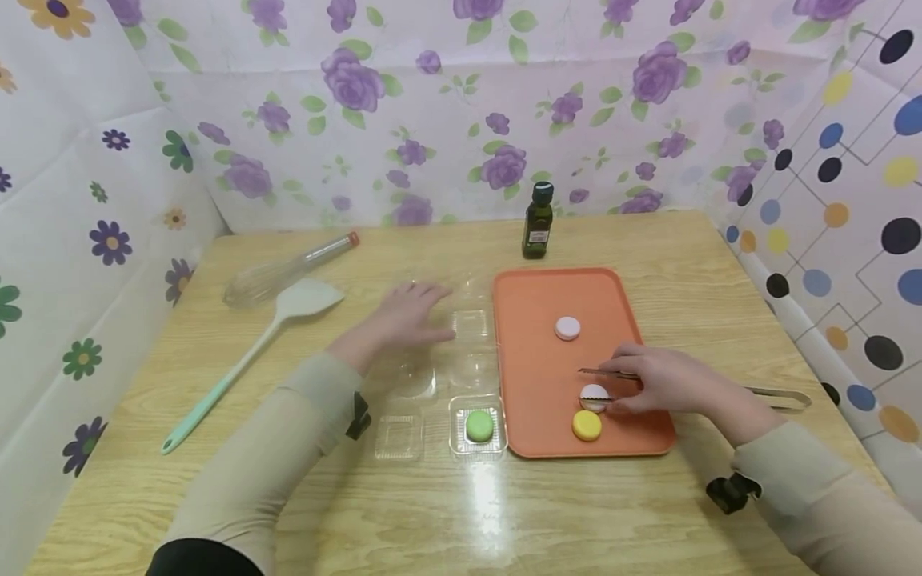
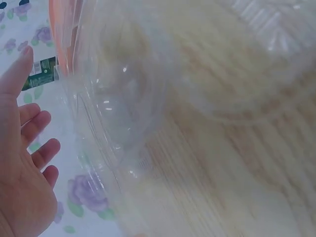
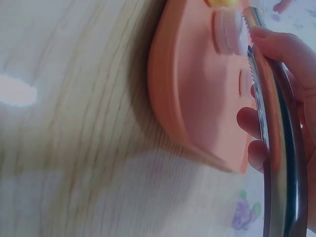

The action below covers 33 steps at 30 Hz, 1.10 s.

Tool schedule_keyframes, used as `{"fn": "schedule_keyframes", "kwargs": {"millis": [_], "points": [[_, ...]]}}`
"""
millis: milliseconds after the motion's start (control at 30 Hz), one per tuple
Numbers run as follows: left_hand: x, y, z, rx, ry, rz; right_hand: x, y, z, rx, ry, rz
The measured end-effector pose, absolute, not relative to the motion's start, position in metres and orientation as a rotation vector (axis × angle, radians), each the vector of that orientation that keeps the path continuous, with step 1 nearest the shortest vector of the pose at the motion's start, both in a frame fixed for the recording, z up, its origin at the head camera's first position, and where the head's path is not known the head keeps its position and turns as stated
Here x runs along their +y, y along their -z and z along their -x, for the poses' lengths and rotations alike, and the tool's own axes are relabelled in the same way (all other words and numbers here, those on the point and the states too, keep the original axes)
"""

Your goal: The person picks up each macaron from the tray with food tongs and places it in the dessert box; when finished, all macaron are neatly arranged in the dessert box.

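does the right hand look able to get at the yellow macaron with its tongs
Likely yes: the right hand, holding the tongs, is close and nothing covers the yellow macaron, though a pale macaron beside it may crowd them.

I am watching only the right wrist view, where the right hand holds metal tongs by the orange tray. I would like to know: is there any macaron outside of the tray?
Observer: Yes, one green macaron sits in a clear container by the left edge of the tray.
Operator: Thank you. Is the left hand holding something?
Observer: No, the left wrist view shows its fingers loosely curled, with nothing in them.
Operator: And what is standing behind the tray, on the far side?
Observer: A dark green bottle, upright, with its cap on.
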State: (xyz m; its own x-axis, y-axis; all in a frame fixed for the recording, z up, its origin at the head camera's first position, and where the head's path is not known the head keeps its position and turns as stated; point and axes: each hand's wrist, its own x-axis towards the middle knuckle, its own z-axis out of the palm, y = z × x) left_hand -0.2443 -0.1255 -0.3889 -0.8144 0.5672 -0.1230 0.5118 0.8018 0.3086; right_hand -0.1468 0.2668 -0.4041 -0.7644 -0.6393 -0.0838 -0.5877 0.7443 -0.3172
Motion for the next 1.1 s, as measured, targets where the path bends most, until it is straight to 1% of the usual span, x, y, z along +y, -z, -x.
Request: {"fn": "schedule_keyframes", "kwargs": {"millis": [200, 600, 800, 1100], "points": [[-0.125, 0.393, 0.253, 2.791, -0.364, -0.829, 0.273, 0.403, 0.144, 2.730, 0.389, 0.954], [-0.122, 0.395, 0.259, 2.783, -0.298, -0.862, 0.281, 0.409, 0.139, 2.724, 0.368, 0.937], [-0.122, 0.397, 0.262, 2.774, -0.284, -0.862, 0.279, 0.408, 0.146, 2.777, 0.385, 0.904], [-0.118, 0.397, 0.261, 2.757, -0.253, -0.867, 0.272, 0.402, 0.165, 2.833, 0.402, 0.940]]}}
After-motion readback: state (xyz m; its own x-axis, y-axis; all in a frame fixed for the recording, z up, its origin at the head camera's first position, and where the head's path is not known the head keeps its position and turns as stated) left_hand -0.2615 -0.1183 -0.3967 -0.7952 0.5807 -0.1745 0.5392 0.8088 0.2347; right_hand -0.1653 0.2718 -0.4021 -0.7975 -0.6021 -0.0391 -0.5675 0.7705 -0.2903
